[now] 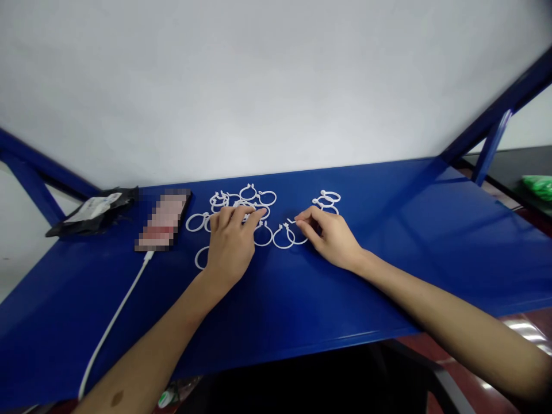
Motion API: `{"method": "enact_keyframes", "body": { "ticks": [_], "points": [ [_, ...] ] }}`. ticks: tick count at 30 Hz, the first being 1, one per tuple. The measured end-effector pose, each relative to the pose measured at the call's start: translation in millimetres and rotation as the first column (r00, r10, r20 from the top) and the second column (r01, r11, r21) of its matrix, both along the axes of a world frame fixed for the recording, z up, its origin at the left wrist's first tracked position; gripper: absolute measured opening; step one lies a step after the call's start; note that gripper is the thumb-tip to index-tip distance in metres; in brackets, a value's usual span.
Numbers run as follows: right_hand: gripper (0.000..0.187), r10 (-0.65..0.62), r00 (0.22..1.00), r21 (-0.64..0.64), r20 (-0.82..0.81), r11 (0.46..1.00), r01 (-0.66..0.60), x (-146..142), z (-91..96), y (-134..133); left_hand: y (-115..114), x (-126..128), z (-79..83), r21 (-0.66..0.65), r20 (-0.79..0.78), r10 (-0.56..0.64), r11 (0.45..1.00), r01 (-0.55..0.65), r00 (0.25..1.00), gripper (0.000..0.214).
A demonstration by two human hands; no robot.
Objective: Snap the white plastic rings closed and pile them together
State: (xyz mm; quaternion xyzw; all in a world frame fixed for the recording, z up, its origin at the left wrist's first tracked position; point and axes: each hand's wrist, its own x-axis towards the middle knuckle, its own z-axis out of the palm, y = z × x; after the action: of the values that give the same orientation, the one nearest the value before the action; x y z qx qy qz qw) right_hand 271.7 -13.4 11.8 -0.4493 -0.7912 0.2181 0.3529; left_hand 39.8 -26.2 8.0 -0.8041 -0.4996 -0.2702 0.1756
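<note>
Several white plastic rings (248, 198) lie scattered on a blue shelf (409, 247). My left hand (232, 244) rests palm down over the rings, fingers stretched forward and touching one near the middle of the group. My right hand (332, 236) pinches the open end of a white ring (296, 233) between thumb and fingertips, beside another ring (283, 237). A small stack of rings (328, 199) sits just behind my right hand. One ring (200, 257) lies by my left wrist.
A phone (164, 220) with a white cable (116, 313) lies left of the rings. A black packet (92, 210) sits at the shelf's far left. A white wall stands behind, blue frame posts (491, 144) at the right, and something green (539, 187) beyond.
</note>
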Motion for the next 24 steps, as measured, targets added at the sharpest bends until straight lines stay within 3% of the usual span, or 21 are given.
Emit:
{"method": "enact_keyframes", "body": {
  "ticks": [4,8,15,20,24],
  "points": [
    [0.016,0.061,0.997,-0.030,-0.056,0.998,-0.063,-1,2.3,-5,-8,10,4.2,-0.034,0.161,-0.133,0.990,0.140,0.978,0.022],
    [0.017,0.151,0.981,-0.073,-0.121,0.984,-0.160,-2,3.8,-11,-8,12,2.1,-0.125,0.246,-0.210,0.961,0.246,0.946,0.029],
    [0.018,0.282,0.945,-0.151,-0.165,0.940,-0.307,-3,7.1,-15,-6,11,-1.9,-0.069,0.265,-0.239,0.962,0.266,0.934,0.030],
    [0.016,0.392,0.909,-0.076,-0.138,0.911,-0.404,-1,7.7,-18,-13,14,-0.6,-0.021,0.245,-0.270,0.959,0.284,0.931,0.032],
    [0.019,0.428,0.903,-0.021,-0.038,0.903,-0.429,3,5.4,-10,-11,16,-2.6,-0.047,0.215,-0.225,0.970,0.240,0.950,0.025]
  ]
}}
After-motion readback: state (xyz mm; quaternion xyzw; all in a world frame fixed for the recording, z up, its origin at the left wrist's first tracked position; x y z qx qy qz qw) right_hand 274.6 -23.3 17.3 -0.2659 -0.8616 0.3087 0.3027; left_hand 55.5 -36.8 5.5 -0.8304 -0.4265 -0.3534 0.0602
